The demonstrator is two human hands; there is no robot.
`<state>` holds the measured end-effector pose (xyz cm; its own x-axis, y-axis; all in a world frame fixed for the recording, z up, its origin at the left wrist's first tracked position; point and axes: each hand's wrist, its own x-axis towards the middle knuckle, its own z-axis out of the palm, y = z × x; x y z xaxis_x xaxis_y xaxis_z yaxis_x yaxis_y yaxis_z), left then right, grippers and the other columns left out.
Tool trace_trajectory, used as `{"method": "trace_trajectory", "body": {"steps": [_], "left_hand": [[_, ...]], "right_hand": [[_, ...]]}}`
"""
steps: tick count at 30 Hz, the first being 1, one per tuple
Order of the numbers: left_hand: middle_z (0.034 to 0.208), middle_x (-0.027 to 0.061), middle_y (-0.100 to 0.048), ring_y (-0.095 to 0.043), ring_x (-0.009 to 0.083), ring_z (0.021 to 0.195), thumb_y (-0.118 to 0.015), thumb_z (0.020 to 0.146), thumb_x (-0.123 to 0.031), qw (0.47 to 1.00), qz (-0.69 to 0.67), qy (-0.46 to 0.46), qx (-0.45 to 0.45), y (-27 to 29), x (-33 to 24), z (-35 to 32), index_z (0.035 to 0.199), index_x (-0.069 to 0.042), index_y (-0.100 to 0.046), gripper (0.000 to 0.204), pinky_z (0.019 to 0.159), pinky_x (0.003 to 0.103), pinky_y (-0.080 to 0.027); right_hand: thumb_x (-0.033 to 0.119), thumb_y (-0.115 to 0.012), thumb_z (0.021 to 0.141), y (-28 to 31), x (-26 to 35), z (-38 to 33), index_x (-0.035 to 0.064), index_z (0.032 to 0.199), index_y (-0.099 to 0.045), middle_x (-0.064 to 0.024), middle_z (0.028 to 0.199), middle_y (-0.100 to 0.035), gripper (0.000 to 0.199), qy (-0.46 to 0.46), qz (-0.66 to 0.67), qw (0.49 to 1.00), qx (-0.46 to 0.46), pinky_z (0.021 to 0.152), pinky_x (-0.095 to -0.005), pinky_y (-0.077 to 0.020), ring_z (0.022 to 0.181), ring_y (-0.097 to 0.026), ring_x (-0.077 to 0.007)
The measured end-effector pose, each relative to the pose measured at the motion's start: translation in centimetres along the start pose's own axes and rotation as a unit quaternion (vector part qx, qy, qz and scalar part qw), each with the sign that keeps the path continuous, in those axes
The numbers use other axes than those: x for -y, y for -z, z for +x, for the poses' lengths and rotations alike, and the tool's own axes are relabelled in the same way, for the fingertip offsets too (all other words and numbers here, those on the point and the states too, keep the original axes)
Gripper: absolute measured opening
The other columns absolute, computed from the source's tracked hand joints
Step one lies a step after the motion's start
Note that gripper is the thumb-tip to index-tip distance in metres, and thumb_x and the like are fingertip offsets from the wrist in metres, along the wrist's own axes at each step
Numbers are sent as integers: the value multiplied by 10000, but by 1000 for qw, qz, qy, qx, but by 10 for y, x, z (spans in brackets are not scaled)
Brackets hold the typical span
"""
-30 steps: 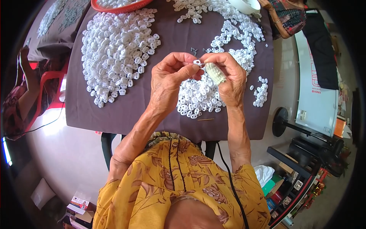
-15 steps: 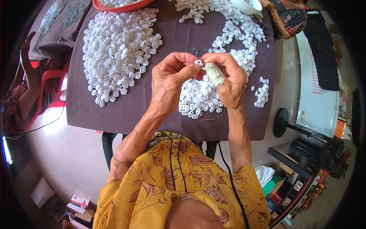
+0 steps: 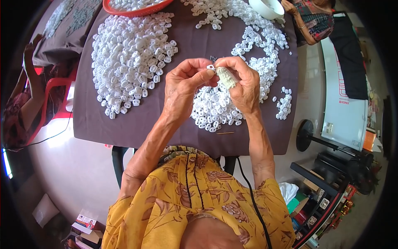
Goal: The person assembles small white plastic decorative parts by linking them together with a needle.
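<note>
Above the middle of the table, my left hand [image 3: 180,87] pinches a small white plastic oval piece with holes [image 3: 211,67] between thumb and fingertips. Close against it, my right hand [image 3: 245,89] is closed, its fingertips meeting the left ones at the piece. A cream, ridged cloth finger cover [image 3: 226,78] sits on the right thumb. What the right fingertips grip, if anything, is too small to make out. Under both hands lies a heap of similar white pieces [image 3: 215,108]. Some small dark grey bits [image 3: 213,58] show just beyond my fingertips.
A big pile of white pieces [image 3: 128,58] covers the table's left side. A red basket [image 3: 139,12] and a white bowl [image 3: 269,10] stand at the far edge. Near me lies a thin stick [image 3: 225,133]. A co-worker's arm [image 3: 304,29] is at the far right.
Both hands, held together, have shifted slightly left, the right one more so. The white piece has turned a little at the fingertips and stays held. Table and piles sit marginally lower in view.
</note>
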<state>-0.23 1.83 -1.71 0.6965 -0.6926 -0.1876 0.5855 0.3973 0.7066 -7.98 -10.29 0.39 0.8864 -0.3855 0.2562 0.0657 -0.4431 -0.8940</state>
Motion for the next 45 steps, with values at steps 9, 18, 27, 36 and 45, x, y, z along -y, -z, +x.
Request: {"method": "trace_trajectory", "body": {"steps": [9, 18, 27, 36, 45], "left_hand": [[770, 70, -628, -611, 150, 693, -641, 778, -84, 999, 37, -5, -25, 18, -18, 9, 882, 2, -611, 137, 655, 263, -495], [801, 75, -626, -608, 152, 699, -635, 783, -77, 998, 41, -21, -33, 25, -26, 13, 906, 0, -599, 150, 662, 260, -496], [812, 73, -620, -601, 151, 717, -622, 791, -71, 999, 42, -20, -27, 28, -25, 10, 906, 1, -590, 139, 666, 263, -491], [772, 58, -617, -587, 126, 669, -646, 777, -85, 999, 10, -18, -32, 23, -25, 11, 872, -13, -590, 132, 638, 241, -474], [801, 64, -619, -596, 136, 697, -605, 805, -78, 1000, -6, 7, 25, 0, -17, 13, 891, -22, -580, 105, 653, 255, -490]], "right_hand": [[36, -524, 809, 30, -29, 24, 27, 994, -596, -57, 807, -639, 198, -52, -4, 998, -39, 664, -232, -480, 755, -609, -114], [32, -616, 737, -10, -58, -2, 26, 887, -605, -82, 809, -613, 150, 13, -184, 977, 107, 585, -283, -467, 713, -597, -196], [-19, -504, 582, -64, -65, -26, 57, 619, -453, -83, 659, -457, 99, 153, -364, 899, 190, 635, -356, -334, 676, -446, -244], [161, -643, 769, -19, -44, -2, -14, 879, -601, -37, 747, -624, 211, -191, -26, 976, 99, 577, -233, -446, 669, -567, -75], [-48, -466, 777, 9, 8, 18, -30, 1017, -579, -72, 823, -612, 266, -129, 187, 973, -43, 700, -248, -476, 715, -584, -120]]}}
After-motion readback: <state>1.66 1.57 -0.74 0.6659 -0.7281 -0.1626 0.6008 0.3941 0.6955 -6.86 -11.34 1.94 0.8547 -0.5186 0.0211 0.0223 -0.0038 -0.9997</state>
